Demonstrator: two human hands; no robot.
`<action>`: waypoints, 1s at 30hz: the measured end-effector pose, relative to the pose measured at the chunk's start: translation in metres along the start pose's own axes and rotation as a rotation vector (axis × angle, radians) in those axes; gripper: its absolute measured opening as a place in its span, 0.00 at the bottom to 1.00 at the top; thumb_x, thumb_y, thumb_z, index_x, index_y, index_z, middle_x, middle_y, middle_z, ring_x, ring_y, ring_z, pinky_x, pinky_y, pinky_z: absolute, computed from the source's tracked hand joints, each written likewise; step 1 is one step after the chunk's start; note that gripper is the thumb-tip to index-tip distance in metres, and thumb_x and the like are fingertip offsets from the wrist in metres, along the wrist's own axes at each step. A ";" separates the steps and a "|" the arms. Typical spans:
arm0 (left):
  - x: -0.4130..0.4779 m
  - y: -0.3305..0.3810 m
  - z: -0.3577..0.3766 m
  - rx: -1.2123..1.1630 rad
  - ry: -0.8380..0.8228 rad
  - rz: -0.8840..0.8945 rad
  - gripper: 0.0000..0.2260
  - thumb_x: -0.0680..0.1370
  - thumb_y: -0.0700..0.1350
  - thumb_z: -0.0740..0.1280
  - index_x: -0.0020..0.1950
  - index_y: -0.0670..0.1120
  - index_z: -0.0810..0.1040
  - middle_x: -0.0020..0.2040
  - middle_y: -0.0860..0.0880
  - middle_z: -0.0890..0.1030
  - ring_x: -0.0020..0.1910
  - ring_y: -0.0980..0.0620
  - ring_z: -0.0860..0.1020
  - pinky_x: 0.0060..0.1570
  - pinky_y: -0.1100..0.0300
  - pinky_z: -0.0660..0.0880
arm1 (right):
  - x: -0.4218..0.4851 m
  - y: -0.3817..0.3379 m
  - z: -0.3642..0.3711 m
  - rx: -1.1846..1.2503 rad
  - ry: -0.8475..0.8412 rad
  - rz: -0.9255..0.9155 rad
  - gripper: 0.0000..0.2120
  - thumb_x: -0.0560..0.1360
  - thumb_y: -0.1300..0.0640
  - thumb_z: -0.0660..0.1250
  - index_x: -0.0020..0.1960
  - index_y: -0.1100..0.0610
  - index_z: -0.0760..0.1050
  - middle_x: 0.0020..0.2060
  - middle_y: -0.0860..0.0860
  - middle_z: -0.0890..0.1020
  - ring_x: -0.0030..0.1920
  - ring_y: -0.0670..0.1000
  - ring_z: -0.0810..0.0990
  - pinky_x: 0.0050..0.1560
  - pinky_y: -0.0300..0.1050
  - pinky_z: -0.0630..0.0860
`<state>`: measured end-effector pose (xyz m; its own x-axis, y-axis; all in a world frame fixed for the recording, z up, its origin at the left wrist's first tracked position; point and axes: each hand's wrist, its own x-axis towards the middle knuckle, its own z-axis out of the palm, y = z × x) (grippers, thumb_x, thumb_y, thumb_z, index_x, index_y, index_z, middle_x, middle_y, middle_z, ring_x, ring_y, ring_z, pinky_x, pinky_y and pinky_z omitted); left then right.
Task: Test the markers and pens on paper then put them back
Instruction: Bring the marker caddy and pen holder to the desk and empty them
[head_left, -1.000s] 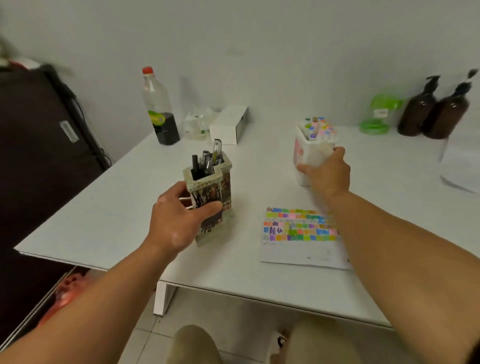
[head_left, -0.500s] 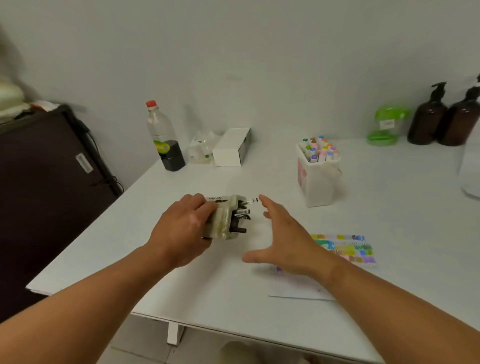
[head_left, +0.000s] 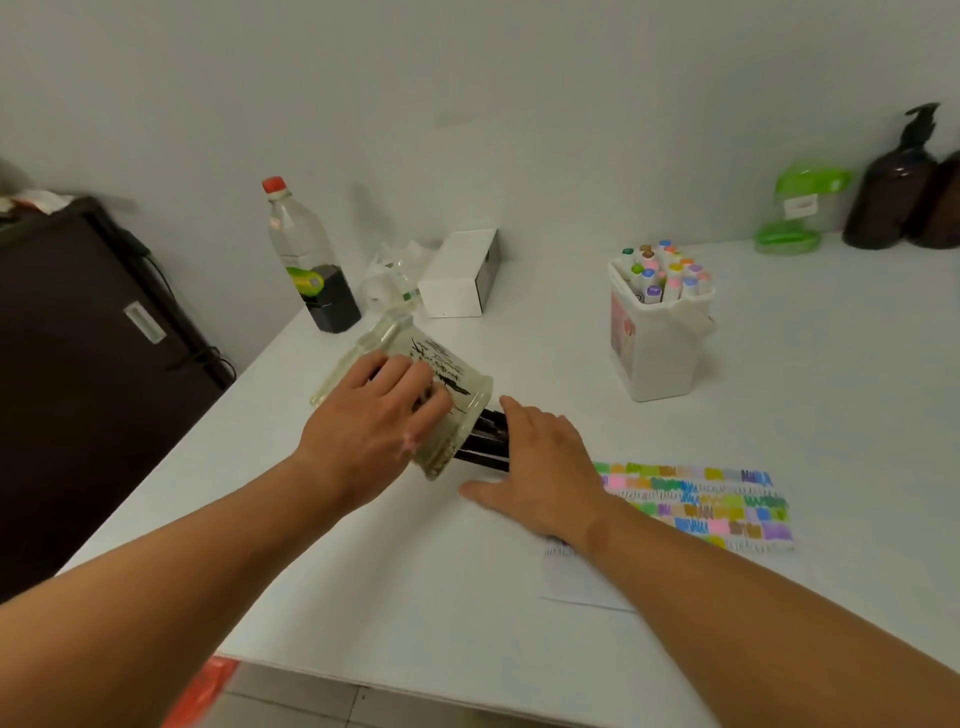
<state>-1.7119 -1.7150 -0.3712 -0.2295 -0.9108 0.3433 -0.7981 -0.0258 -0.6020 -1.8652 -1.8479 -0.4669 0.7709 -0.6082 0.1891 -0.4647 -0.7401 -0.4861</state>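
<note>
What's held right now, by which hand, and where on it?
Left hand grips the tipped pen holder round its side, near the mouth. Right hand holds nothing: open, beside the pens sticking out.

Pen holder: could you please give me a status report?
Left hand grips pen holder, tipped sideways. Right hand open by dark pens at its mouth. Nothing blocking.

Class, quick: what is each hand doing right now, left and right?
Left hand: closed around the tipped-over pen holder.
Right hand: open, fingers straight, at the black pens poking from the holder's mouth.
</note>
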 end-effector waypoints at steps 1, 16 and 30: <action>-0.001 -0.003 0.000 0.004 0.003 -0.005 0.11 0.75 0.41 0.67 0.56 0.43 0.77 0.52 0.41 0.78 0.50 0.40 0.77 0.56 0.45 0.75 | 0.002 0.000 0.002 -0.045 0.036 -0.020 0.42 0.68 0.30 0.66 0.74 0.52 0.63 0.62 0.50 0.77 0.60 0.55 0.75 0.67 0.53 0.69; -0.032 -0.044 0.033 -0.502 -0.001 -1.013 0.24 0.64 0.47 0.81 0.55 0.47 0.75 0.47 0.49 0.74 0.44 0.47 0.73 0.41 0.51 0.74 | -0.012 0.016 -0.021 -0.227 -0.148 -0.156 0.37 0.71 0.25 0.56 0.71 0.47 0.67 0.60 0.47 0.74 0.60 0.52 0.72 0.64 0.51 0.69; 0.054 0.006 0.098 -1.138 0.201 -1.439 0.24 0.65 0.52 0.81 0.55 0.53 0.72 0.50 0.52 0.81 0.49 0.50 0.80 0.52 0.49 0.81 | -0.024 0.043 -0.034 -0.195 -0.229 -0.216 0.46 0.67 0.19 0.52 0.77 0.44 0.60 0.71 0.42 0.67 0.69 0.46 0.66 0.76 0.48 0.58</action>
<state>-1.6743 -1.8053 -0.4270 0.9004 -0.3804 0.2110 -0.3392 -0.3103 0.8881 -1.9190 -1.8752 -0.4631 0.9276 -0.3681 0.0633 -0.3376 -0.8989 -0.2795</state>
